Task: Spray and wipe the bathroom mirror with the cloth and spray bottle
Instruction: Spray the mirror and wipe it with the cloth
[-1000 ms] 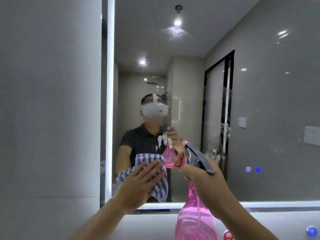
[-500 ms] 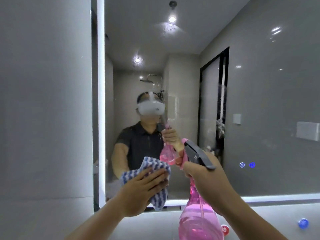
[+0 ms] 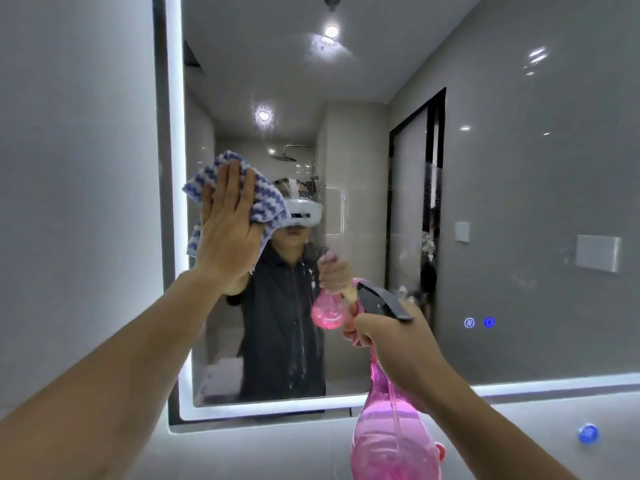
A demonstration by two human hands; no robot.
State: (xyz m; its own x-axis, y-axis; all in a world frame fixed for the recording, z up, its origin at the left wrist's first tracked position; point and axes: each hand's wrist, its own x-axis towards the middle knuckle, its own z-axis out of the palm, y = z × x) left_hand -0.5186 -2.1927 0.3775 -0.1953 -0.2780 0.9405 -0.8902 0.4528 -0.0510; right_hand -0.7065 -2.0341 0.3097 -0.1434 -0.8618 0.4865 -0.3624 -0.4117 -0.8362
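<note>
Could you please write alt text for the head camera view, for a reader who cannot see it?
A person's left hand presses a blue-and-white striped cloth flat against a lit bathroom mirror. The right hand holds a pink spray bottle by its grey trigger head, and spray runs down the glass.

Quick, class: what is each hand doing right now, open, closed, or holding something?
Left hand: open, palm pressing the cloth flat on the mirror.
Right hand: closed around the spray bottle.
</note>
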